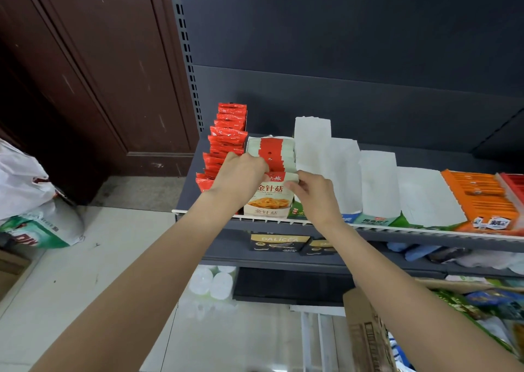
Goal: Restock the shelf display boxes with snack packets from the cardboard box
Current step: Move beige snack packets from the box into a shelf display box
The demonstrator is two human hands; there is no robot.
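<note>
A cream display box (268, 211) printed with an orange noodle picture stands at the front of the top shelf (397, 234). Pale green snack packets (270, 153) with red middle bands fill it in a row. My left hand (241, 173) grips the front packet at its left top edge. My right hand (313, 194) pinches the same packet's right edge. The brown cardboard box (365, 332) sits low at the right, below my right forearm.
Red packets (226, 137) stand in a box left of the cream one. White display boxes (340, 170) and an orange box (482, 198) line the shelf to the right. Lower shelves hold black boxes (279, 242). White bags (25, 190) lie on the floor at the left.
</note>
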